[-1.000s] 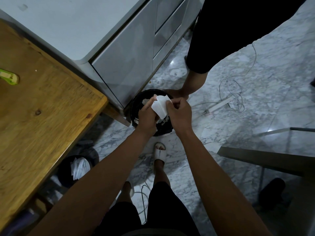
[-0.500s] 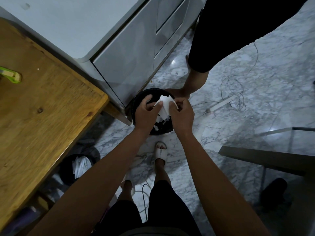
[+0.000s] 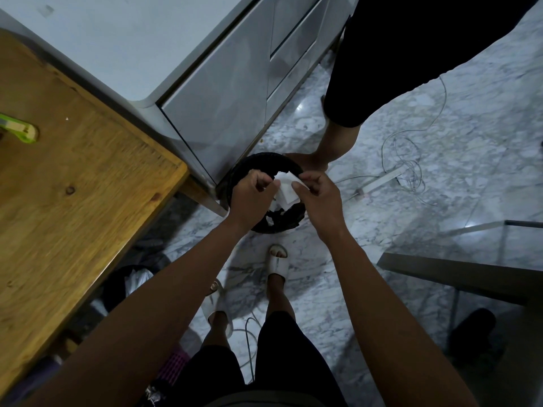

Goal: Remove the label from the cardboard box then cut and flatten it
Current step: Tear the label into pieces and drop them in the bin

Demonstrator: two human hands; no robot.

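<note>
**White label off, poised over the bin**

Planted nearest in pale sandals [image 3: 276, 264] on marble floor [image 3: 440, 177], facing a black bin [image 3: 261, 161] tucked against the grey cabinet [image 3: 223, 113].

Reaching forward with both arms. Left hand [image 3: 252, 198] curled, fingertips pinching the left edge of the label [image 3: 286, 191]. Right hand [image 3: 318, 198] curled too, thumb and forefinger nipping the right edge. Held directly between the two hands, touching both, straight above the bin's mouth and the scraps already inside.

Compared with half a second back: bowed and bunched then, between hands set closer; now drawn a little flatter, hands slightly further apart, same spot over the bin.

Judged from that: label removal done, disposal in hand, release likely next. Cutting and flattening not yet begun. Cardboard box nowhere in view.

Beyond the bin, another person's bare leg [image 3: 338, 142]. Off left, wooden table [image 3: 88, 201] bearing a green tool [image 3: 20, 132], probably the cutter.
</note>
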